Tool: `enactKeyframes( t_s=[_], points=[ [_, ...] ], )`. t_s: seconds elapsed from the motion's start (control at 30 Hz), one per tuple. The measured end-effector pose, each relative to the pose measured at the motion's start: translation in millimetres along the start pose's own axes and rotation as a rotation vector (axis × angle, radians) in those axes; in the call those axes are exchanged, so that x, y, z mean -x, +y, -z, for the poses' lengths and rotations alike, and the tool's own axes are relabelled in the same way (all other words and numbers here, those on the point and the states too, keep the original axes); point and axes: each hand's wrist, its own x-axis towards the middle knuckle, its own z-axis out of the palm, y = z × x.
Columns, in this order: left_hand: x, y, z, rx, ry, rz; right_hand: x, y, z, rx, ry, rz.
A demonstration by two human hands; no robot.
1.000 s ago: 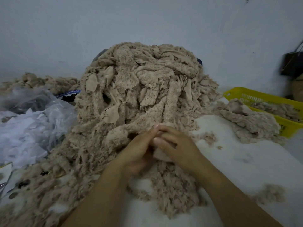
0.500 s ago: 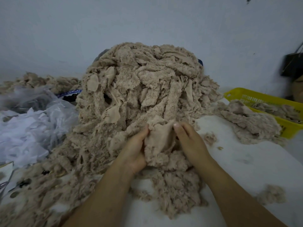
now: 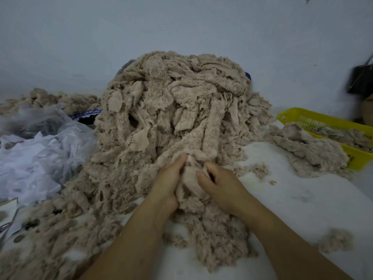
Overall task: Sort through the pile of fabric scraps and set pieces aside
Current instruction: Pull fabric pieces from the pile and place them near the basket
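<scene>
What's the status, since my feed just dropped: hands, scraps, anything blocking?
Left hand and right hand both pinch beige scrap at front of pile. Scrap not yet set aside. Smaller heap lies against yellow basket.

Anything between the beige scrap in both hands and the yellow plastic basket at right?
Yes: a low heap of beige fuzzy scraps lies against the yellow plastic basket, and a small tuft sits on the white table, right of the held beige scrap.

The pile (image 3: pixel 177 110) walls off the front; bags (image 3: pixel 40 158) crowd the left. Bare table (image 3: pixel 302 199) opens rightward up to the basket (image 3: pixel 357 158), a few scraps (image 3: pixel 260 169) dotted between.
</scene>
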Motion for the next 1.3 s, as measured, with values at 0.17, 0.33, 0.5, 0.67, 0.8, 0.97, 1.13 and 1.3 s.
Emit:
enactKeyframes(
  t_s=[0.17,0.33,0.5,0.67,0.8,0.97,1.13,1.3],
  points=[
    [-18.2,19.7,29.3,0.632,0.105,-0.137,-2.1,6.4,17.9,-0.061,0.311,-0.116],
    [-12.8,9.6,16.0,0.270,-0.090,-0.177,-9.1,14.3,34.1,-0.581,0.516,-0.349],
    [-1.5,-14.9,-4.6,-0.466,-0.251,-0.249,-7.3,7.0,31.8,-0.926,0.367,-0.286],
    [-0.2,-23.0,-0.9,-0.766,-0.243,-0.252,-10.1,8.4,38.2,-1.277,0.345,-0.245],
    [0.9,-12.9,-3.0,-0.321,-0.199,-0.142,-12.5,15.9,47.4,-1.391,0.412,-0.283],
    [3.9,5.9,0.5,0.339,-0.332,-0.114,-4.4,6.9,25.2,-0.742,0.090,-0.268],
    [1.1,7.1,2.5,0.421,-0.308,-0.160,1.9,-1.9,7.6,-0.344,-0.049,-0.226],
    [-4.8,15.5,13.2,0.530,-0.266,-0.202,-4.9,11.8,23.2,-0.377,0.309,-0.341]
  ],
)
